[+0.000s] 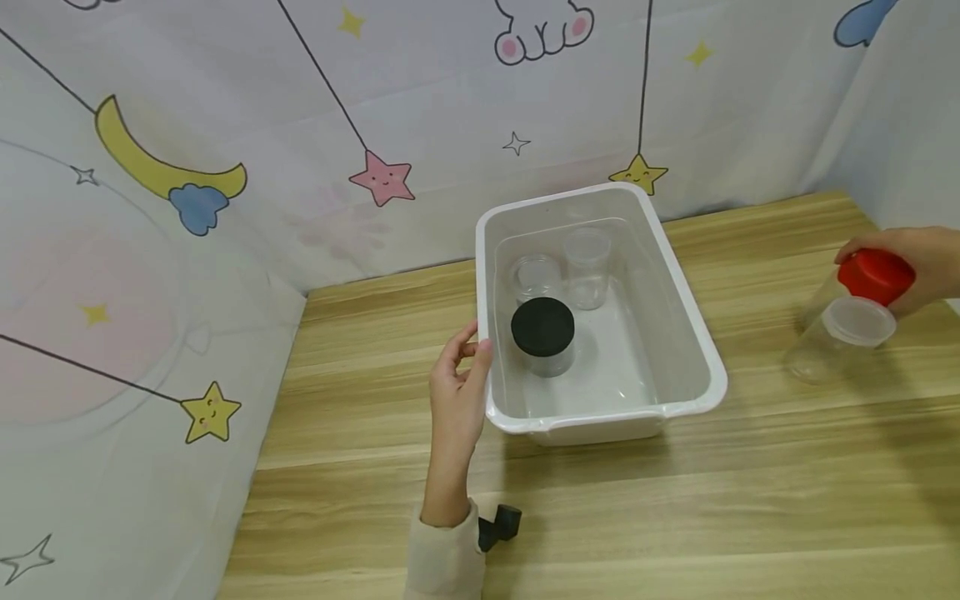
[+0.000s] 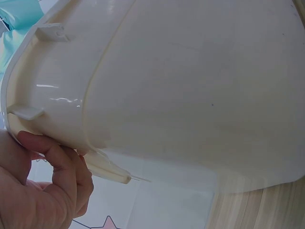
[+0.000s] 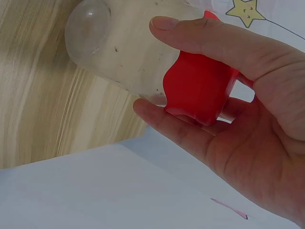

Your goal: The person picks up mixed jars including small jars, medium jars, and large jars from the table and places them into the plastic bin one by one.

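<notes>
My left hand (image 1: 459, 390) grips the left rim of a white plastic basin (image 1: 686, 292), thumb over the edge and fingers beneath. Inside the basin stand a clear jar with a black lid (image 1: 543, 327), a short clear jar (image 1: 537, 273) and a taller clear jar with a translucent lid (image 1: 587, 267). At the right, my right hand (image 3: 267, 109) holds a clear jar with a red lid (image 3: 198, 88) around its top, thumb on one side and fingers on the other. Beside it in the head view stands another clear jar with a translucent lid (image 1: 840, 337).
Everything stands on a wood-grain table (image 1: 750, 508). A white curtain (image 1: 435, 100) printed with stars and a moon hangs behind the basin and along the left. A small black object (image 1: 501, 527) shows by the left sleeve (image 1: 447, 554).
</notes>
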### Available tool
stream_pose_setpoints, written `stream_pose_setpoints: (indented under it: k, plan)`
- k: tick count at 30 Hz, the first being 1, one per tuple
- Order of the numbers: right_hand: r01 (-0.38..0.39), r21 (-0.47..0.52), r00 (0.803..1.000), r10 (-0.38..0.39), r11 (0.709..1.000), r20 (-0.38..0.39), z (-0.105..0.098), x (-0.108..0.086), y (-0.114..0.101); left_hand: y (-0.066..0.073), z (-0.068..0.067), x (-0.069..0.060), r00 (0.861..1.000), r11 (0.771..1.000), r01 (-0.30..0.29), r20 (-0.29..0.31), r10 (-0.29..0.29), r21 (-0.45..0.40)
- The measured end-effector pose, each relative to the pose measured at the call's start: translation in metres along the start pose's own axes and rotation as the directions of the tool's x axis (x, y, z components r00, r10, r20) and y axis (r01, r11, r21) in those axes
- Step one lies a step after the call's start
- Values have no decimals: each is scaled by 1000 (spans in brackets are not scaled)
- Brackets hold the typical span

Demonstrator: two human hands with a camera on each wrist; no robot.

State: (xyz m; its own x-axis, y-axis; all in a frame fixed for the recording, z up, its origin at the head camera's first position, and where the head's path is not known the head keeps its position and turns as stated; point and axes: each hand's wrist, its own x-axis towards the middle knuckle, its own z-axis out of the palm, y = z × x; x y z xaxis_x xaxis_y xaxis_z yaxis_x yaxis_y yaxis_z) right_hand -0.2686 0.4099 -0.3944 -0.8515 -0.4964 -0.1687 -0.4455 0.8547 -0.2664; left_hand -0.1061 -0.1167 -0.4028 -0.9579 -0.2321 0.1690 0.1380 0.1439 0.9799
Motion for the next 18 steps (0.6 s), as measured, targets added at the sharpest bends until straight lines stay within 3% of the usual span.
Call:
stream_pose_setpoints:
  k: [5,18]
  plan:
    - [30,3,999,-30,1000,-24,-1,1,1,0,-1,0,1000,1000,1,2,-1,1]
    - [-5,-26,1000,6,1000,18,-9,6,8,-3,-1,1,1000,1000,-9,2,9,6]
